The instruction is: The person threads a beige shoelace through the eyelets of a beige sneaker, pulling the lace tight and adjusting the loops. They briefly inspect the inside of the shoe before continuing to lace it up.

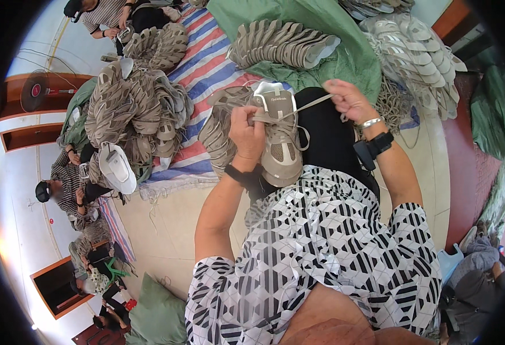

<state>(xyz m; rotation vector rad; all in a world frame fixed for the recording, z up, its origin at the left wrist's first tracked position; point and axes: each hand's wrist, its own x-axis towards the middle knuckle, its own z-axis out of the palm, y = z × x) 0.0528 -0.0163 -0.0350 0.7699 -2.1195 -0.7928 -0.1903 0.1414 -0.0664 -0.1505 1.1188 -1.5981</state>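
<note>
Fingers of my left hand (246, 133) clamp the laced front of a beige mesh shoe (278, 141) resting on my lap, white padded tongue up. My right hand (350, 100), raised and bent at the wrist, pinches a flat lace (313, 104) drawn taut. A small dark label sits on the tongue. Beyond lie stacked grey shoe uppers (131, 103) on a striped tarp (203, 63) and green cloth (344, 52).

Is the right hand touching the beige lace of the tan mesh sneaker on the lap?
Touching. The head view shows the right hand pinching the beige lace, which runs taut from its fingers to the tan mesh sneaker.
</note>
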